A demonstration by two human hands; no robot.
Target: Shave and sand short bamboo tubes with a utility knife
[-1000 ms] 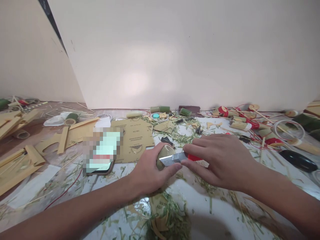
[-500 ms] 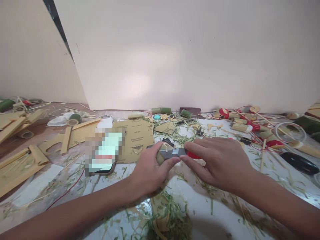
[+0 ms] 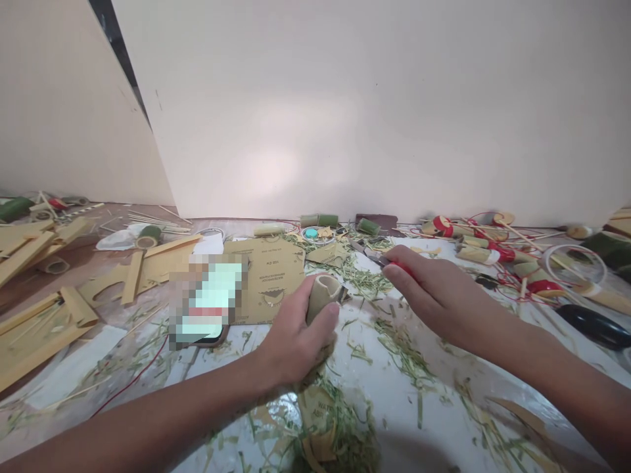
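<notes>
A short hollow piece of bamboo (image 3: 323,292), pale and notched at its rim, is gripped by my left hand (image 3: 298,335) with the open end facing up. To its right, my right hand (image 3: 428,289) is closed around the red handle of a knife (image 3: 371,253). The knife's grey blade points up and left, apart from the bamboo. Something small and dark, which I cannot make out, shows beside the bamboo at my left thumb. Green bamboo shavings (image 3: 404,351) lie below both hands.
A phone (image 3: 210,302) lies left of my left hand, against a brown sandpaper sheet (image 3: 269,279). Bamboo pieces with red string (image 3: 497,253) and a black oval object (image 3: 594,326) are at right. Tan boards (image 3: 44,328) lie left. A white panel (image 3: 345,112) stands behind.
My right hand has lifted the knife off the bamboo and moved it up and to the right. The bamboo stays in my left hand, its open top now uncovered.
</notes>
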